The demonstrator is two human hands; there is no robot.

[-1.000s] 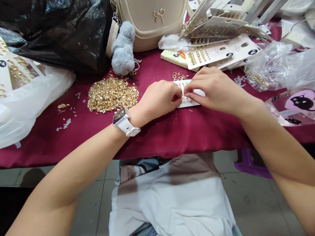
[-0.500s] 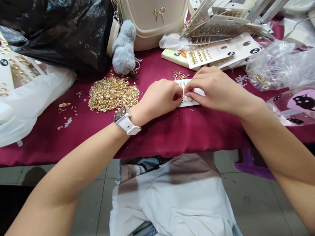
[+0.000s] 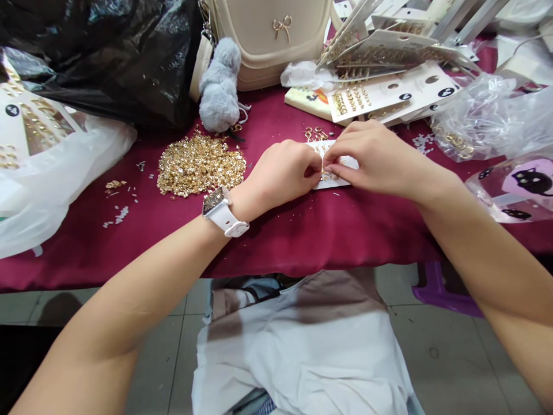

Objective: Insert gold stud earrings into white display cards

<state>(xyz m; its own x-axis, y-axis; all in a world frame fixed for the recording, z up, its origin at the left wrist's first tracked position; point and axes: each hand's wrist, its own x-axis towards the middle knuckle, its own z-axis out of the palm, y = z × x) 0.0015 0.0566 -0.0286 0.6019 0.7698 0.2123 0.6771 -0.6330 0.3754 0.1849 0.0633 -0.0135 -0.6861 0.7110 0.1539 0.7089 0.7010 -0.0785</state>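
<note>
A small white card [image 3: 333, 183] with gold earrings on it lies on the dark red cloth [image 3: 276, 245]. My left hand [image 3: 285, 173], with a white-strapped watch [image 3: 224, 211] at the wrist, is closed at the card's left side; what its fingers pinch is hidden. From the right, my right hand [image 3: 374, 155] reaches over the card with thumb and forefinger pinched together. Anything between those fingertips is too small to make out. Just behind the card are several loose gold earrings [image 3: 316, 134]. Left of my left hand is a heap of small gold pieces [image 3: 201, 164].
At the back stand a black plastic bag [image 3: 108, 57], a beige handbag [image 3: 283, 52] and a grey plush charm [image 3: 220, 86]. Stacked earring cards [image 3: 389, 95] and a clear plastic bag [image 3: 484, 115] lie at right. A white plastic bag [image 3: 64, 178] with carded earrings lies at left.
Both hands stay at the card in nearly the same pose. The whole view has shifted very slightly.
</note>
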